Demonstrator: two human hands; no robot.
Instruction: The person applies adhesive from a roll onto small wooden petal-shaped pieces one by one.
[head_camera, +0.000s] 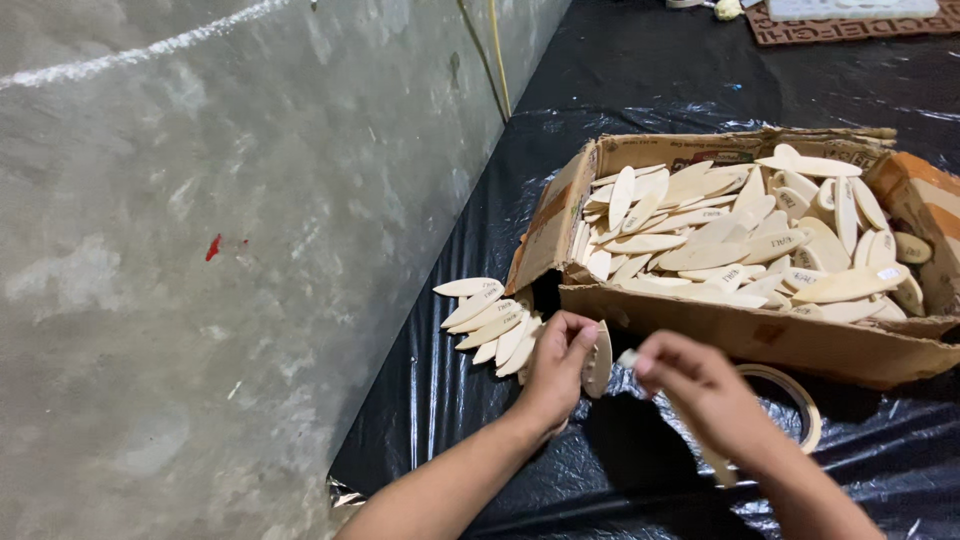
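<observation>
A sheet of black plastic (640, 80) covered the floor, its left edge running along a bare grey concrete strip (200, 250). Nearest the camera, the left hand (556, 368) had its fingers closed on a small stack of pale oval wooden pieces (599, 358), held on edge just in front of the box. The right hand (700, 395) was close beside it, thumb and fingertips pinched together on something small and pale at the stack's right side; what it was could not be told. Partly under the right wrist lay a roll of tape (800, 400) on the plastic.

Left of the hands, by the box's near left corner, a loose fan of the same wooden pieces (490, 320) rested on the sheet. Behind the hands stood an open cardboard box (780, 340), worn and torn at its flaps, heaped nearly to the rim with many more wooden ovals (730, 240) lying flat and crosswise. Farther back, at the sheet's far edge, lay a brown mat (850, 28) with a pale tray (850, 8) on it.
</observation>
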